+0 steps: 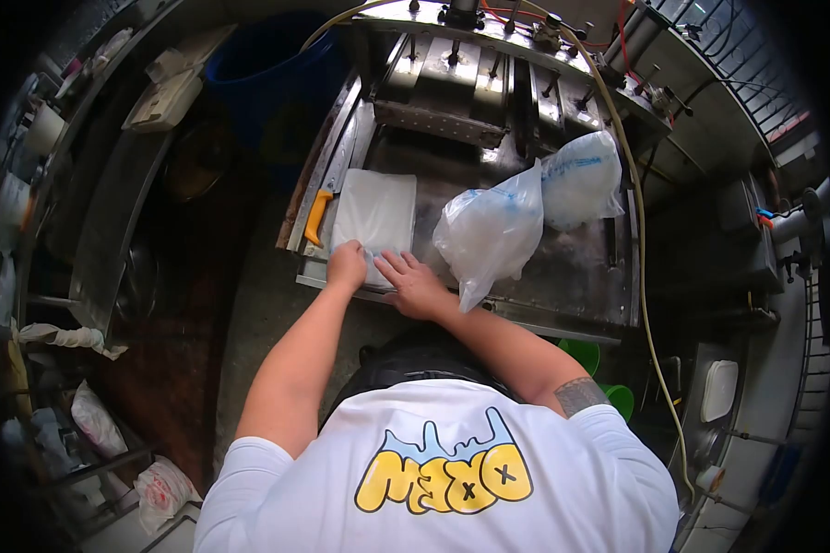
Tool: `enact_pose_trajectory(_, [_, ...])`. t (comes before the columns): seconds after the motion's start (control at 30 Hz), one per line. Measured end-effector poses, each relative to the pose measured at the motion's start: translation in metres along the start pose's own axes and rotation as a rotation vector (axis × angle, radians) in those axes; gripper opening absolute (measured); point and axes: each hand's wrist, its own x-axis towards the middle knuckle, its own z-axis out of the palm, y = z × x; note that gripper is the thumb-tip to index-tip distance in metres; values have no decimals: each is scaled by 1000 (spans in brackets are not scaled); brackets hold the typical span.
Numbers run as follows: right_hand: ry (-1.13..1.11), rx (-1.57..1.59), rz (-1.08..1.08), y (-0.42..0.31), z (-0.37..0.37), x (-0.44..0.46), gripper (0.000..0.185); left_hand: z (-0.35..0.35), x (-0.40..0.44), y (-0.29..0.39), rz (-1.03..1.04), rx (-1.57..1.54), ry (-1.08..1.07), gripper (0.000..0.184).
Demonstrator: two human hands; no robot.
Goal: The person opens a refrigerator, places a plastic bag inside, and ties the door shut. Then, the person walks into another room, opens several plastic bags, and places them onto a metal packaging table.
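A flat stack of white translucent plastic bags (375, 210) lies on the left part of the metal table. At its near left corner my left hand (347, 265) is closed, with the fingers pinching the plastic edge. My right hand (419, 288) rests at the near right corner, its fingers stretched out and apart over the plastic. Close to the left of the stack is a knife with a yellow handle (317, 217), its blade pointing away from me. Right of my right hand stands a bulging clear bag (493, 226) with whitish contents; a second filled bag (583, 180) with blue print leans behind it.
The metal table (563, 281) carries a machine frame (452, 83) with bolts and a perforated bar at the back. A yellowish hose (644, 304) runs down the right side. A blue bin (272, 64) stands at back left, green containers (618, 400) below right.
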Motion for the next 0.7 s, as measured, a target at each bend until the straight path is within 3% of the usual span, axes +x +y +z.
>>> enact_pose_trajectory(0.17, [-165, -117, 23, 5, 7, 13, 85, -43, 0, -21, -121, -80, 98, 25])
enact_pose_trajectory(0.23, [-354, -135, 123, -5, -12, 28, 83, -56, 10, -58, -208, -170, 488, 24])
enact_pose_trajectory(0.3, [-379, -142, 134, -7, -17, 40, 81, -98, 11, -73, -552, -653, 411, 24])
enact_pose_trajectory(0.43, [-398, -150, 185, -7, -17, 54, 75, -169, 1, -114, -769, -1048, 739, 21])
enact_pose_trajectory(0.5, [-393, -150, 186, -6, -11, 57, 74, -214, -18, -120, -713, -1133, 866, 34])
enact_pose_trajectory(0.57, [-392, -154, 185, -3, -5, 60, 72, -246, -44, -123, -569, -1070, 949, 32])
enact_pose_trajectory(0.7, [-449, -153, 237, -16, -20, 64, 67, -274, -93, -114, -269, -757, 850, 16])
